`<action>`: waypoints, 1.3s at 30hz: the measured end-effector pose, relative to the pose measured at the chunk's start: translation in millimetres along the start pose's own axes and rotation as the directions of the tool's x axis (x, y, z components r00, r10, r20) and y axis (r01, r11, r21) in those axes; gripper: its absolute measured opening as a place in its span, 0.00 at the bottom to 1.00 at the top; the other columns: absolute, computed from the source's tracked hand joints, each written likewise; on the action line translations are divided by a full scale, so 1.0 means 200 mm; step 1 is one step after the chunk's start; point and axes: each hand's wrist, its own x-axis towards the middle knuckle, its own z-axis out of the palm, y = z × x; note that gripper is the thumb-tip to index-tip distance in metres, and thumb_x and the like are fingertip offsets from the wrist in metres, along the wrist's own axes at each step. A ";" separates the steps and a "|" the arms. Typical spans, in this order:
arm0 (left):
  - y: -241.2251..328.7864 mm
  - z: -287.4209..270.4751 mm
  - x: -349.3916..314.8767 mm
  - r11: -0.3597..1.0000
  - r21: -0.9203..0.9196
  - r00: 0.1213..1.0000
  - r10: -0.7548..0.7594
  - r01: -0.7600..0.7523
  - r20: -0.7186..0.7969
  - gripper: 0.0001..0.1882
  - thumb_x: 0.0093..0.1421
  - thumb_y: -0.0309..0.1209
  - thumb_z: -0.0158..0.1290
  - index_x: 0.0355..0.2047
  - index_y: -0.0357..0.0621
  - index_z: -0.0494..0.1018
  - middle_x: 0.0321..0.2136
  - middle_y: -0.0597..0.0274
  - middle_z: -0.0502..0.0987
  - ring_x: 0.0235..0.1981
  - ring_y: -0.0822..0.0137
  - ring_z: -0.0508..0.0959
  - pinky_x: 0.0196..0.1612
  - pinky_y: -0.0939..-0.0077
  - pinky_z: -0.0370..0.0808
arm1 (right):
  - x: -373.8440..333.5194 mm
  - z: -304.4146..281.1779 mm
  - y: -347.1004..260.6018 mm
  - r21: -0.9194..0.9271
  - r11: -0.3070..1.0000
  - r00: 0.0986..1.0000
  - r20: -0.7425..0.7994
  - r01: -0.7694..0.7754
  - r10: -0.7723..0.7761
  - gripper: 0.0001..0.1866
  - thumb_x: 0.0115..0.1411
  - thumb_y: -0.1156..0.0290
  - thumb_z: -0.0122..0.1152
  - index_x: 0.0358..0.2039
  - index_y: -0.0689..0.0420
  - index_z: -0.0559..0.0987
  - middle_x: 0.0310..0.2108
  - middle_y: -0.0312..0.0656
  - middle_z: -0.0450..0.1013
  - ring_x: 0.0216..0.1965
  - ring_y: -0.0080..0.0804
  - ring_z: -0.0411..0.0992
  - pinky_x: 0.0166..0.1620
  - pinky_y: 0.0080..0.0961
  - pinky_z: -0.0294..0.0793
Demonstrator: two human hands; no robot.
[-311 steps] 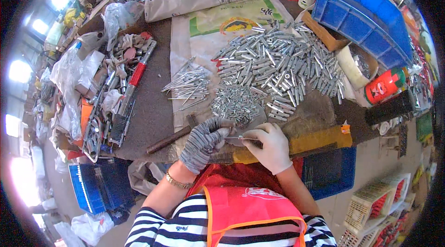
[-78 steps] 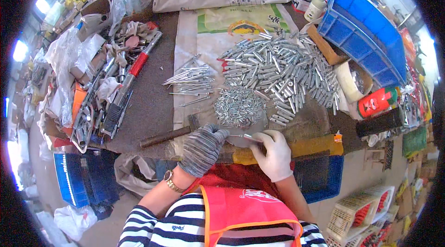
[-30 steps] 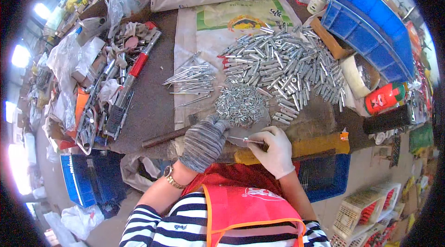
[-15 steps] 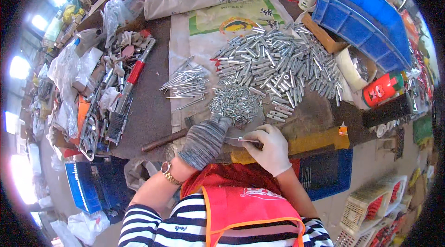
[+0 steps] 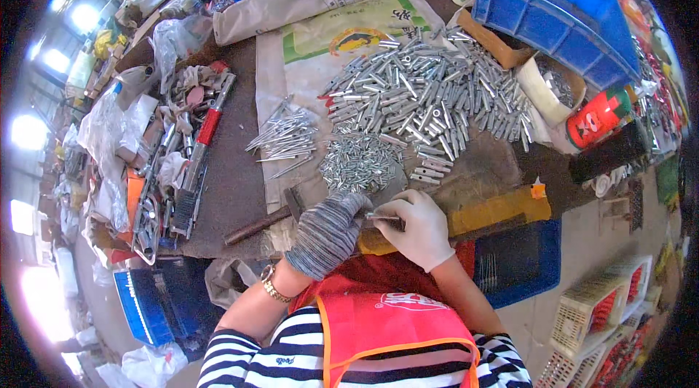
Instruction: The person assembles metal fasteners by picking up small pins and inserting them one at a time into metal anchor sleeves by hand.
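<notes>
My left hand, in a grey striped knit glove, is closed, with its fingertips pinched by my right hand. What it pinches is too small to make out. My right hand, in a white glove, grips a slim metal piece whose end points at the left fingertips. Just beyond the hands lies a heap of small metal pins. A larger heap of silvery metal tubes spreads behind it. Long thin metal rods lie to the left. A hammer rests beside my left hand.
Tools and plastic bags crowd a box at left. Blue bins stand at far right, near a red-and-green can. A yellow-taped strip runs along the table's front edge. Another blue bin sits below.
My left hand has moved from the edge of the pin heap toward my right hand, and their fingertips now meet at the metal piece. The view has shifted slightly.
</notes>
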 end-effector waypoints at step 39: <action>0.10 0.00 0.11 0.977 0.214 0.961 -0.075 0.017 0.265 0.14 0.58 0.27 0.51 0.44 0.42 0.76 0.37 0.49 0.81 0.37 0.49 0.82 0.37 0.56 0.78 | 0.00 0.02 0.01 -0.066 0.998 1.000 0.012 0.001 0.000 0.12 0.49 0.61 0.73 0.32 0.51 0.83 0.34 0.40 0.75 0.40 0.45 0.74 0.41 0.39 0.77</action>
